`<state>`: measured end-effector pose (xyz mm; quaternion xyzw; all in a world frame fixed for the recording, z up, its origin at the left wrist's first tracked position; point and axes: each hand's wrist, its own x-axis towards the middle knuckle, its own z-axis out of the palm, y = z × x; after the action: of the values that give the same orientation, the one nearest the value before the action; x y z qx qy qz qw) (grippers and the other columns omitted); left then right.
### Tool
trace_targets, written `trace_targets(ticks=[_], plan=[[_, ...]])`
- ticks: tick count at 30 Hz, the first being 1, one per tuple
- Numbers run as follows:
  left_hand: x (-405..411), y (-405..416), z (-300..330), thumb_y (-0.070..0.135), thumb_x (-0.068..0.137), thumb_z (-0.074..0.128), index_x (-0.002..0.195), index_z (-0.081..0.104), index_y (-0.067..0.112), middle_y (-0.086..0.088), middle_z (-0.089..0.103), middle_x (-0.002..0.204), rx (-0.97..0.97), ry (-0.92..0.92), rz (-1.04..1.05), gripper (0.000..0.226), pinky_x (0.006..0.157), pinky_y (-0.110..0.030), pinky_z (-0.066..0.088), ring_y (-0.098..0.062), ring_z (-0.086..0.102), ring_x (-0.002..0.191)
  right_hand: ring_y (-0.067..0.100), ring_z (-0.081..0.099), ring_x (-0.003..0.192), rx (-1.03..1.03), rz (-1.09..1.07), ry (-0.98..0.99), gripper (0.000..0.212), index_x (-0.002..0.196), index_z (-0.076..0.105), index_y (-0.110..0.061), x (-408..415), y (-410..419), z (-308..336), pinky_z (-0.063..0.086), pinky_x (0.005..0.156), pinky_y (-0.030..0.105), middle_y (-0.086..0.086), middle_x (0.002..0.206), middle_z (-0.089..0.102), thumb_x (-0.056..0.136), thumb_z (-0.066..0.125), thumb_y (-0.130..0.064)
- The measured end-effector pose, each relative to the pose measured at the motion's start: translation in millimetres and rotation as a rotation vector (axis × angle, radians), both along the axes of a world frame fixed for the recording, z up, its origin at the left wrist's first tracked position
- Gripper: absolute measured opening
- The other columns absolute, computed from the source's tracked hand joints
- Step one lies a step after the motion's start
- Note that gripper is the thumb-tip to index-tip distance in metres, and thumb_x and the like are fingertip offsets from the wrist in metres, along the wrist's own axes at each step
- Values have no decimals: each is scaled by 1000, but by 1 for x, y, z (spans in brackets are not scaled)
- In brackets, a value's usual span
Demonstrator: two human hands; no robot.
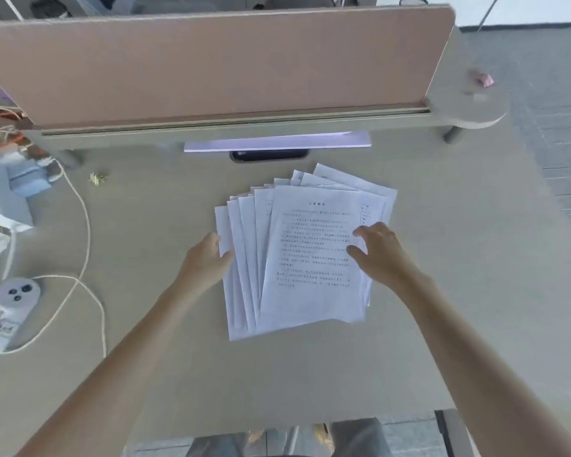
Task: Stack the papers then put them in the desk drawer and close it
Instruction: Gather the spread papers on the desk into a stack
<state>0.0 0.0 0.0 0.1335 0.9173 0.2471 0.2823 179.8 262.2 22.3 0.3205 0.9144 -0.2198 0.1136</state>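
Several white printed papers (pixel 310 291) lie fanned out on the beige desk (pixel 459 258), overlapping, the top sheet showing lines of text. My left hand (pixel 206 258) touches the left edge of the fan, thumb on the outer sheet, fingers curled beside it. My right hand (pixel 379 249) rests on the right side of the top sheet with fingers spread and pressing down. Neither hand has lifted any sheet. No drawer is visible in this view.
A pink-brown partition (pixel 211 67) walls off the back of the desk. Below it sit a white strip (pixel 277 141) and a dark slot (pixel 269 155). At the left are a power strip (pixel 12 293), white cables (pixel 86 225) and boxes (pixel 10 192). A small gold clip (pixel 98 178) lies nearby.
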Motion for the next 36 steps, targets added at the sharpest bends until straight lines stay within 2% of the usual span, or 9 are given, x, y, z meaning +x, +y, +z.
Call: trace_targets(ticks=[5, 11, 16, 18, 22, 25, 27, 30, 36], plan=[[-7, 1, -45, 24, 93, 54, 141, 44, 5, -8, 59, 105, -80, 47, -11, 52, 67, -29, 39, -21, 53, 89, 39, 58, 111, 123, -217, -69, 40, 125, 51, -11, 2, 6, -43, 44, 73, 40, 18, 123, 55, 97, 48, -40], [-20, 4, -78, 25, 92, 55, 141, 45, 6, -15, 58, 124, -12, 216, -2, 53, 79, -33, 40, -31, 57, 111, 40, 50, 119, 207, -227, -96, 61, 138, 41, -13, 3, 9, -77, 42, 83, 43, 23, 124, 55, 95, 47, -55], [-10, 8, -89, 20, 96, 53, 142, 45, 7, -18, 53, 136, 119, 321, -11, 49, 79, -34, 45, -32, 59, 99, 40, 48, 113, 336, -242, 16, 58, 135, 45, -13, -2, -2, -103, 44, 91, 46, 22, 121, 54, 94, 48, -55], [-4, 6, -93, 20, 96, 48, 143, 43, 12, -16, 57, 127, 164, 353, -4, 48, 77, -40, 52, -36, 63, 92, 41, 47, 112, 399, -247, 73, 50, 129, 48, -11, -5, -10, -114, 42, 92, 46, 23, 119, 55, 96, 46, -48], [9, 4, -90, 12, 97, 36, 150, 27, 22, -8, 53, 74, 301, 313, 119, 55, 55, -34, 46, -28, 54, 61, 43, 49, 114, 363, -264, 282, 38, 131, 49, -7, -8, -18, -127, 39, 92, 46, 25, 120, 58, 99, 43, -26], [17, 0, -80, 7, 100, 32, 158, 6, 20, 0, 50, 112, 415, 276, 270, 64, 48, -23, 32, -15, 45, 62, 45, 53, 117, 153, -397, 428, 29, 122, 50, 0, -10, -12, -120, 39, 83, 43, 29, 124, 60, 97, 42, -10], [15, -5, -85, 6, 100, 33, 157, 12, 15, 0, 41, 121, 448, 233, 360, 61, 49, -22, 28, -10, 42, 64, 45, 55, 116, 50, -488, 466, 22, 111, 55, 3, -6, -8, -113, 41, 79, 40, 30, 124, 61, 93, 43, -4], [14, -10, -95, 4, 91, 37, 108, 48, 4, -7, 44, 99, 495, 182, 433, 19, 50, -26, 27, -17, 34, 57, 40, 58, 121, -48, -561, 493, 41, 129, 60, 5, 3, -9, -112, 49, 96, 40, 25, 129, 64, 90, 50, -2], [-6, -9, -101, 2, 82, 43, 77, 40, 14, -6, 34, 77, 520, 130, 393, 14, 54, -28, 19, -20, 26, 69, 34, 62, 118, -141, -550, 500, 50, 135, 62, -10, 2, -7, -116, 50, 93, 31, 16, 126, 68, 85, 55, -6]])
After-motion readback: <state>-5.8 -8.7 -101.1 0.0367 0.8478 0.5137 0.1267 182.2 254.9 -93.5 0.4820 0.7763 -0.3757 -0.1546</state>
